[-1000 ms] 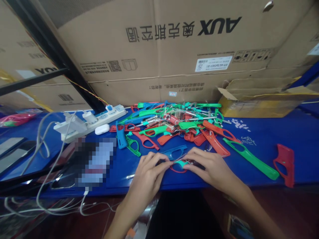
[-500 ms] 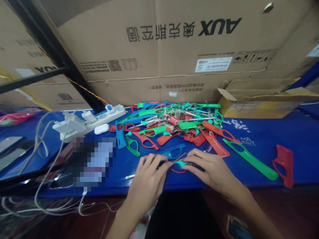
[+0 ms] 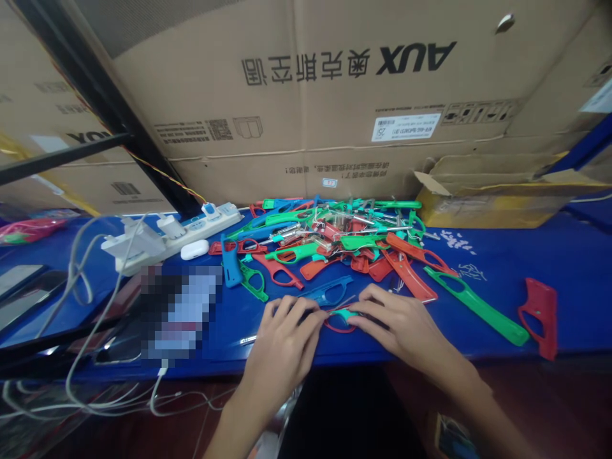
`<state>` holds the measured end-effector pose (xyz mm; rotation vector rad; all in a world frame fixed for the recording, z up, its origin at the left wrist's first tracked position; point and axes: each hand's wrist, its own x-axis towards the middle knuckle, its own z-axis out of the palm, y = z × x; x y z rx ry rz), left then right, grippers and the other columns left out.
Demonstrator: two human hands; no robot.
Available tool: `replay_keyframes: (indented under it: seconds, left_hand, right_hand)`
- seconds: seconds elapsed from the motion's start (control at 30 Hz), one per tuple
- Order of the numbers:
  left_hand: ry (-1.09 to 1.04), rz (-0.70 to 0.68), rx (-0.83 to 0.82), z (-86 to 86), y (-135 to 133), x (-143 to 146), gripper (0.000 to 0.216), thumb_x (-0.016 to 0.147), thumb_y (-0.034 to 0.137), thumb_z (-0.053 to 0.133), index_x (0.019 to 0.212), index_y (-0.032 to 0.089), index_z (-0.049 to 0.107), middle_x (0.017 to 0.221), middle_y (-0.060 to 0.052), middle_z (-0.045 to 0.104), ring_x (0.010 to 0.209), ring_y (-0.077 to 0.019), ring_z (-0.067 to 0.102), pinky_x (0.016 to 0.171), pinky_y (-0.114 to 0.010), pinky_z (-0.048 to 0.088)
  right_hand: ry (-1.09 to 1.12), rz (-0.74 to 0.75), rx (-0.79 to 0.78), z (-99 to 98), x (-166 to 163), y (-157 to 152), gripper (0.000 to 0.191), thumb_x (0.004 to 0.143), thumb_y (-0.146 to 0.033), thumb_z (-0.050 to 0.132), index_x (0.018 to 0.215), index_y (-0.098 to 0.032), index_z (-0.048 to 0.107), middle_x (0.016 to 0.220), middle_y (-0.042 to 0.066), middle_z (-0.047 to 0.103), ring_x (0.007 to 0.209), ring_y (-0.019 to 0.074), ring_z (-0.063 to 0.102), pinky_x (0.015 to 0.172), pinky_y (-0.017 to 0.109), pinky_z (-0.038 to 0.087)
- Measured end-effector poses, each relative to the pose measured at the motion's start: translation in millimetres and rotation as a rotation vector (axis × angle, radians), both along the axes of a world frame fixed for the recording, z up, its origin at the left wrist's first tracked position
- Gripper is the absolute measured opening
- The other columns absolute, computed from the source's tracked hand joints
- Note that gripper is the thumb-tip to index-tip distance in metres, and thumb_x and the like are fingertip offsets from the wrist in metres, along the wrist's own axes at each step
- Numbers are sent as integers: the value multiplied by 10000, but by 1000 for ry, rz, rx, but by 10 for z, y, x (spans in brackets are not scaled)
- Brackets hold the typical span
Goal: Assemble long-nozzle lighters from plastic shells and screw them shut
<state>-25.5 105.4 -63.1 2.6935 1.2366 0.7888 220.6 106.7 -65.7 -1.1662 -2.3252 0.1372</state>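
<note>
Near the front edge of the blue table, a red lighter casing (image 3: 329, 326) lies between my hands, its finger loop showing. A teal trigger piece (image 3: 345, 313) sits in it. My left hand (image 3: 291, 335) is closed, its thumb and fingers pinching the casing's left end. At the other side, my right hand (image 3: 396, 322) pinches the casing beside the trigger. My fingers cover both ends of it. Just beyond the fingertips lies a blue lighter casing half (image 3: 327, 293). Farther back is a heap of red, green and blue lighter casings with metal tubes and wires (image 3: 335, 233).
To the right lie a long green casing half (image 3: 478, 307), a red casing (image 3: 542, 322) and small white pieces (image 3: 456, 241). An open carton (image 3: 482, 207) stands behind them. On the left are a power strip (image 3: 191, 233), a white earbud case (image 3: 194, 249), cables and a phone (image 3: 182, 312).
The view has shifted slightly. My left fingers have drawn a little closer together over the casing's left end. Both hands stay on the red casing.
</note>
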Motion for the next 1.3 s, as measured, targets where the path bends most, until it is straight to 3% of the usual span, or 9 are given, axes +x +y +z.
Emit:
replay_keyframes:
  seconds: [0.3, 0.57, 0.7, 1.0, 1.17, 1.3]
  left_hand:
    - [-17, -9, -17, 2, -12, -10, 291, 1020, 137, 505, 1239, 246, 663, 1097, -47, 690, 1005, -241, 566, 880, -425, 399]
    - [-54, -9, -32, 15, -28, -3, 198, 1035, 193, 534, 1177, 238, 664, 1116, -30, 707, 1022, -218, 583, 893, -404, 406]
    - [-59, 13, -42, -11, -31, -6, 205, 1035, 206, 541, 1208, 234, 647, 1151, -40, 707, 1051, -226, 581, 891, -410, 428]
    - [-94, 67, -13, -38, -37, -9, 260, 1025, 288, 578, 1276, 238, 617, 1203, -68, 686, 1118, -245, 576, 925, -423, 457]
    - [-64, 144, 81, -9, -34, 23, 406, 950, 466, 667, 1260, 207, 631, 1213, -103, 684, 1139, -291, 583, 931, -457, 457]
    - [4, 118, 87, 21, -28, 35, 454, 915, 491, 700, 1263, 209, 631, 1241, -104, 672, 1177, -316, 567, 960, -491, 449]
  right_hand:
    - [29, -30, 34, -2, -9, -24, 262, 1045, -373, 523, 1039, -208, 727, 946, 35, 687, 773, 144, 672, 701, 277, 494]
    - [113, -192, 140, -43, 9, -19, 185, 1012, -351, 602, 1079, -215, 709, 993, 35, 721, 758, 140, 689, 643, 262, 474]
    - [150, -230, 137, -33, 11, -18, 186, 1012, -362, 599, 1065, -226, 715, 995, 36, 723, 803, 152, 702, 688, 265, 499]
    - [226, -196, 107, -1, 30, -20, 184, 1013, -345, 591, 1054, -223, 723, 983, 43, 726, 826, 162, 710, 742, 281, 536]
    - [207, -208, 97, -4, 38, -18, 207, 1025, -336, 565, 1040, -218, 735, 982, 44, 739, 785, 157, 709, 728, 276, 525]
    - [183, -169, 91, 6, 23, -37, 239, 982, -436, 629, 983, -228, 747, 889, 21, 737, 730, 148, 685, 686, 264, 488]
